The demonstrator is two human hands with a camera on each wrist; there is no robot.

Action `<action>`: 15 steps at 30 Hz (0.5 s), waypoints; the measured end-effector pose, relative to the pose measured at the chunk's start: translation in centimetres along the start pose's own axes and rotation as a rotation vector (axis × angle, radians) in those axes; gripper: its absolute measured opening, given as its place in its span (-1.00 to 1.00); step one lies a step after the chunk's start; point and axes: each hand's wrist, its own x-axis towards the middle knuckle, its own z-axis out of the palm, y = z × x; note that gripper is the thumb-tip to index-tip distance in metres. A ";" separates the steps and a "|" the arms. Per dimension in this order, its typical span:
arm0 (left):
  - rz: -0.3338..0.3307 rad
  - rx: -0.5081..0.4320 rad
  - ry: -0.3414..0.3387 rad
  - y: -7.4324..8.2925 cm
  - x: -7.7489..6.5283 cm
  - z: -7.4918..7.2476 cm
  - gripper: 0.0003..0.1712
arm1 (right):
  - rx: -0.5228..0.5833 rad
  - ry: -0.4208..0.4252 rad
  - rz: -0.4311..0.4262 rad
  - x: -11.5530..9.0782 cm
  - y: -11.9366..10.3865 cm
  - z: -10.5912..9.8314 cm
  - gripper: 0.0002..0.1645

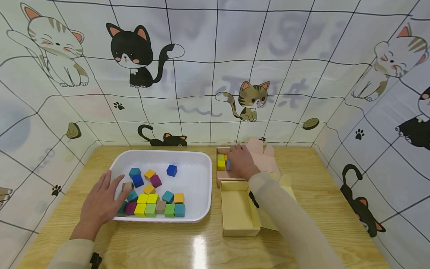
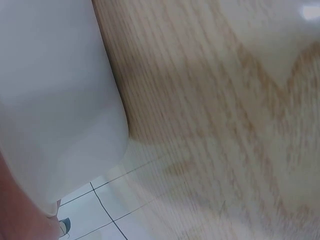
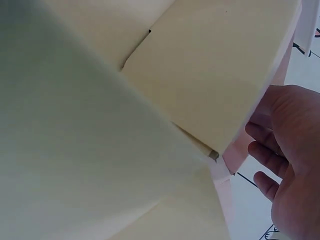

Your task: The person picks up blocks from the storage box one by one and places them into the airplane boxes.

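Observation:
My left hand (image 1: 100, 201) rests on the left rim of a white tray (image 1: 198, 179), fingers spread and fairly straight, beside several coloured cubes. In the left wrist view only the tray's outer wall (image 2: 55, 100) and a strip of the hand (image 2: 25, 215) show. My right hand (image 1: 242, 160) reaches into a pink cardboard box (image 1: 220, 179). Against its fingers is a blue cube (image 1: 228, 164), next to yellow cubes (image 1: 221, 165) in the box. From the right wrist, the fingers (image 3: 267, 157) look bent behind the box edge; their tips are partly hidden, so I cannot tell whether they grip the cube.
In front of the pink box stands a yellow cardboard box (image 1: 240, 231), its lid folded out to the right under my forearm. A lone blue cube (image 1: 172, 170) sits towards the tray's back. Cat-print cloth (image 1: 201, 74) walls the wooden table (image 1: 161, 243) at back and sides.

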 end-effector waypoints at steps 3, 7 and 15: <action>-0.001 0.003 0.000 0.0 0.0 0.0 -0.15 | -0.015 -0.020 -0.008 0.3 -0.2 0.2 -0.73; 0.003 0.008 0.000 0.0 0.0 0.0 -0.15 | -0.032 -0.026 -0.007 0.5 -0.5 0.2 -0.76; -0.004 0.007 -0.007 -0.2 0.1 0.1 -0.14 | -0.044 0.000 -0.009 0.7 -0.9 0.4 -0.71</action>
